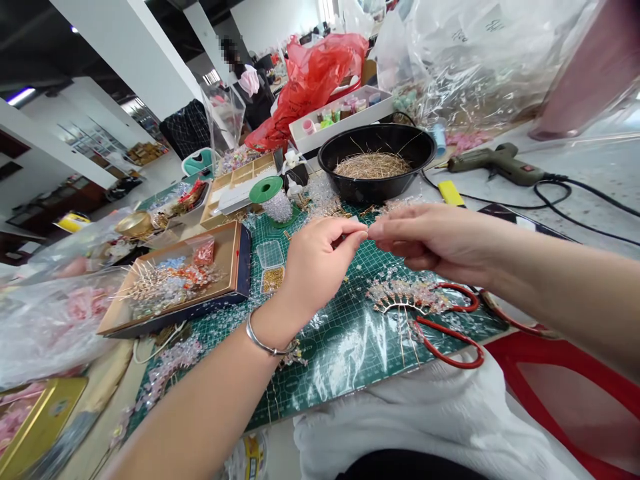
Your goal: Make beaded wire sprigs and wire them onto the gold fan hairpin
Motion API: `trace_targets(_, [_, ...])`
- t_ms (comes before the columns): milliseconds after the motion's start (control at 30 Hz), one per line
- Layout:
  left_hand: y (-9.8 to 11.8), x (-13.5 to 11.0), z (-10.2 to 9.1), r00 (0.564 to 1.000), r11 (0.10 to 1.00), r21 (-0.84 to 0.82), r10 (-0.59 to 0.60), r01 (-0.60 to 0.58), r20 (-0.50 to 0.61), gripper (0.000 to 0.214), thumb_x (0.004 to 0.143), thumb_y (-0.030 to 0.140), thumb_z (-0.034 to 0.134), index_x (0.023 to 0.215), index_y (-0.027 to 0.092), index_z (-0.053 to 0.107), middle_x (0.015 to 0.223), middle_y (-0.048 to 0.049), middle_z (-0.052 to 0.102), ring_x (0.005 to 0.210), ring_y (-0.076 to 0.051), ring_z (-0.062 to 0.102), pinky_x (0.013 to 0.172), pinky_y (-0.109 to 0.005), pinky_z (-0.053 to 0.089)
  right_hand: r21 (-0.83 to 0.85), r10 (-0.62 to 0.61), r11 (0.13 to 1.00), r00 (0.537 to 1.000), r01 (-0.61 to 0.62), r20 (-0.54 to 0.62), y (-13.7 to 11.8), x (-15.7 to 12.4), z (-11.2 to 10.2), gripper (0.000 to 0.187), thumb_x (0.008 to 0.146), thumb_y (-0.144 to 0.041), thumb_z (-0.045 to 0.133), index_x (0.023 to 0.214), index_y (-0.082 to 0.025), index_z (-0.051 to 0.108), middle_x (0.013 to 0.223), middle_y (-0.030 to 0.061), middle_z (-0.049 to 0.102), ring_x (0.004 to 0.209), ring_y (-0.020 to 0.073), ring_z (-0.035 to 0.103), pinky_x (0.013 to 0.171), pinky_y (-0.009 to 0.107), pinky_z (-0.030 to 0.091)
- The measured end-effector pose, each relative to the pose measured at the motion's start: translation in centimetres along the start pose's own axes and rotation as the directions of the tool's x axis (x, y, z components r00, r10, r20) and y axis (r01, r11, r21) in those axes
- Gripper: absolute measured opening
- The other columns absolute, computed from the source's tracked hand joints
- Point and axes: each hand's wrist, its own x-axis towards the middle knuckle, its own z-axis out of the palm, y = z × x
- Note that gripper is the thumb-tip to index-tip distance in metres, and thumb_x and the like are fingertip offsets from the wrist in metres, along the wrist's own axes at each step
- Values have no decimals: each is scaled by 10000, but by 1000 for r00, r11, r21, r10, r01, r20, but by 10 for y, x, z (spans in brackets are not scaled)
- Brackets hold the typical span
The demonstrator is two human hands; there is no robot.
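Observation:
Above the green cutting mat [345, 320], my left hand [325, 257] pinches with thumb and forefinger, a silver bangle on its wrist. My right hand [430, 237] is pinched as well, its fingertips meeting those of the left. Whatever lies between them is too small to make out. Below the right hand rests a beaded hair comb [407, 297] with clear and pink beads and long metal prongs. Red-handled scissors [453, 343] lie against it, their blades hidden. A small clear box of gold beads [273, 280] sits left of my left hand, near a green-ended spool [273, 200].
Behind my hands stands a black bowl [377, 183] of thin gold wires. A glue gun [495, 163] with a looping cable is at the right. On the left, a cardboard box [233, 257] holds beaded stems. A red plastic bag [315, 80] lies farther back.

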Motion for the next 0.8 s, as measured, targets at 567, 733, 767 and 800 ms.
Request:
trace_targets(567, [-6, 3, -8, 999, 998, 61, -4, 1, 53, 104, 913, 202, 670, 882, 229, 766, 855, -20, 763, 821, -181, 681, 721, -309, 512, -37, 108, 993, 994, -108, -15, -2, 1, -2, 257, 769, -101, 708, 626, -169, 506, 511, -94, 293, 425, 26, 209, 377, 182, 102])
trace_targets(733, [-3, 1, -5, 994, 998, 0, -65, 66, 90, 94, 912, 210, 651, 864, 218, 732, 816, -10, 737, 759, -161, 644, 669, -286, 488, -85, 184, 979, 983, -185, -26, -4, 1, -8, 179, 1002, -314, 639, 991, -135, 634, 791, -28, 604, 551, 64, 527, 468, 179, 450])
trace_targets(767, [-3, 0, -4, 991, 996, -27, -87, 90, 97, 74, 906, 212, 657, 887, 216, 728, 809, -5, 728, 723, -150, 628, 643, -277, 478, -95, 201, 975, 979, -202, -26, -4, 1, -7, 217, 1006, -339, 636, 1087, -138, 643, 924, 15, 659, 664, 99, 614, 562, 230, 537])
trace_targets(800, [-3, 0, -3, 988, 992, -51, -105, 111, 112, 67, 901, 219, 665, 925, 218, 728, 794, 2, 715, 680, -138, 606, 615, -269, 466, -104, 215, 971, 976, -216, -26, -4, 0, -7, 256, 1003, -347, 640, 1156, -142, 643, 1036, 51, 679, 779, 138, 664, 659, 287, 585])
